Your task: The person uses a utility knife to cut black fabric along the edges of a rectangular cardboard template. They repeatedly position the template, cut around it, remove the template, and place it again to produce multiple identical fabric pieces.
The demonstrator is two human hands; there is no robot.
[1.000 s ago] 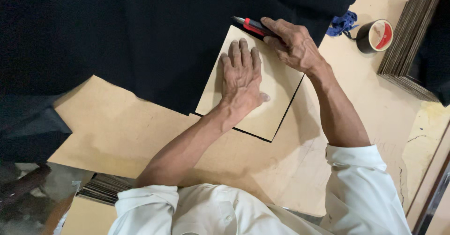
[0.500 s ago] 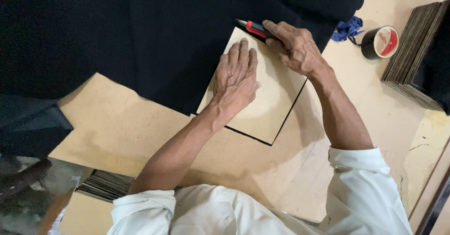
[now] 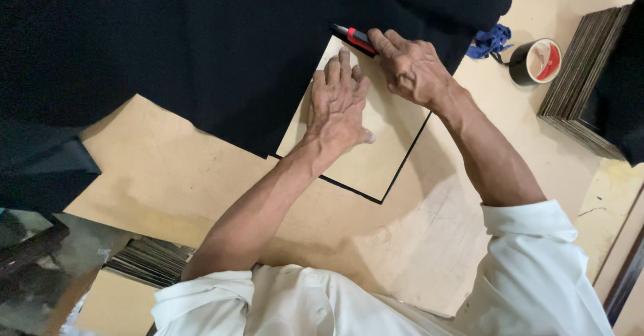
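A person's left hand (image 3: 339,104) is pressing flat, fingers spread, on a tan square board (image 3: 362,151) lying over black fabric (image 3: 201,47) on a worktable (image 3: 429,242). The right hand (image 3: 410,68) is gripping a red-and-black utility knife (image 3: 357,39) at the board's far edge. The board is looking stiff, thin and light; the fabric soft, likely to shift. A tape roll (image 3: 535,61) and stacked boards (image 3: 580,81) are sitting well apart, leaving room near the person.

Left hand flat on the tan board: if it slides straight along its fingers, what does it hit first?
The left hand points up the tan board toward the red-and-black cutter in the right hand. It likely meets the cutter first, then the black fabric.
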